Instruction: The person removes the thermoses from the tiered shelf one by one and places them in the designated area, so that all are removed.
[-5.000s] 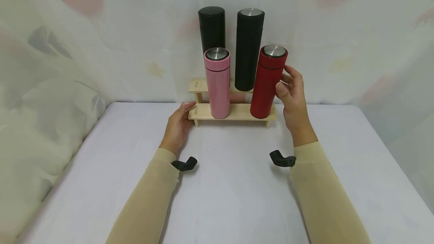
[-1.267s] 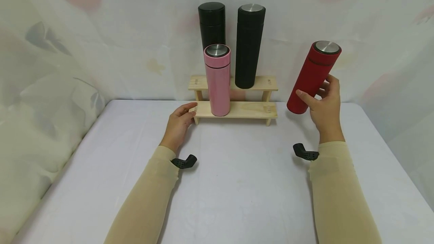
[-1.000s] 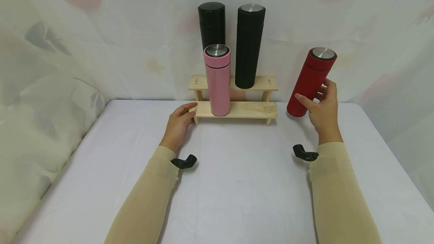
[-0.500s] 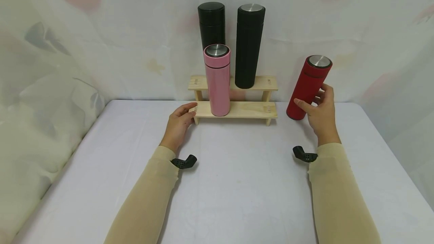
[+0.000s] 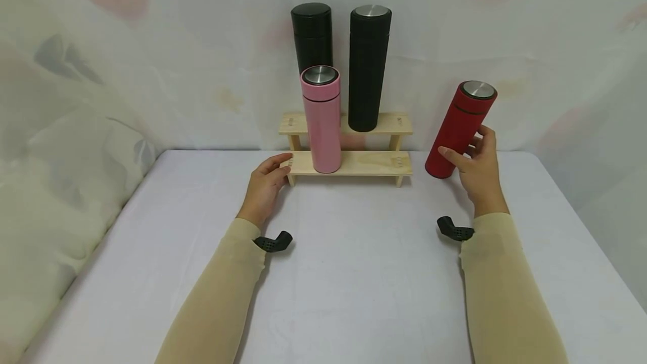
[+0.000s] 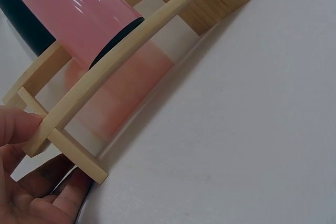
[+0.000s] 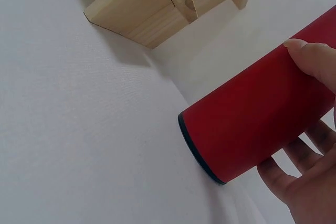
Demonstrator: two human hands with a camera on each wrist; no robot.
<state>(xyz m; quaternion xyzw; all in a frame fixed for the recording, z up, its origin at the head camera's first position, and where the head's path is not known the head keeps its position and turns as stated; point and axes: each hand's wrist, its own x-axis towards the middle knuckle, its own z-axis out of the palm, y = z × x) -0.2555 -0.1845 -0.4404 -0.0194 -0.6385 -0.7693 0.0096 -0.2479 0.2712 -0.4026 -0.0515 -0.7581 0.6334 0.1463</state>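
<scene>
My right hand [image 5: 479, 170] grips a red thermos [image 5: 457, 133] with a silver lid top, thumb in front and fingers behind. It leans right, its base close over the table beside the stand; the right wrist view shows the dark rim of its base [image 7: 197, 150]. My left hand [image 5: 264, 187] holds the left end of a two-tier wooden stand [image 5: 374, 163], thumb [image 6: 18, 124] at the lower shelf's end and fingers below. A pink thermos [image 5: 323, 128] stands upright on that lower shelf.
On the upper shelf stand two black thermoses, one with a black lid [image 5: 312, 32] partly hidden by the pink one, the other with a silver lid top [image 5: 370, 72]. The white-covered table [image 5: 354, 274] meets a patterned cloth backdrop [image 5: 202, 44] behind the stand.
My right hand has taken the red thermos off the lower shelf, carried it right and lowered it towards the table. Over the last half second it barely moves. My left hand stays at the stand.
</scene>
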